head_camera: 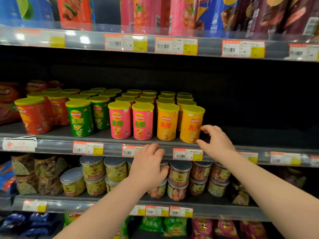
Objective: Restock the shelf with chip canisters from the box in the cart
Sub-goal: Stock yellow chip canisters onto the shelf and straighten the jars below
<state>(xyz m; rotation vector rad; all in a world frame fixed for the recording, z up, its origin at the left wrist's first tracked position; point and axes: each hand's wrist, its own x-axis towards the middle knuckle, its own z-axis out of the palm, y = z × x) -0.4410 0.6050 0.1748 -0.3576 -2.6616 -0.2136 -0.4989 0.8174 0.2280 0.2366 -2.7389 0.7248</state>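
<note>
Standing rightmost in the front row on the shelf (51, 145), just right of frame centre, the orange canister (190, 125) has the right hand (215, 144) beside it, half-spread fingers (206, 128) at its side, grip unclear; the left hand (148, 163) below curls loosely, empty.

A shop: price-tagged shelves (120, 149) stocked with chip canisters (119, 122).

Tall snack packs stand in a row at the top: pink packs (143, 12), a blue pack (212, 14) and dark purple packs (276, 14). Orange-and-yellow price tags (176, 45) line the rails. Red bags (8, 100) lie at the far left. Lower down, clear tubs (179, 173) with grey lids are stacked two high beside bags of dark triangular snacks (41, 171). At the bottom lie green bags (174, 226) and magenta bags (224, 228).
</note>
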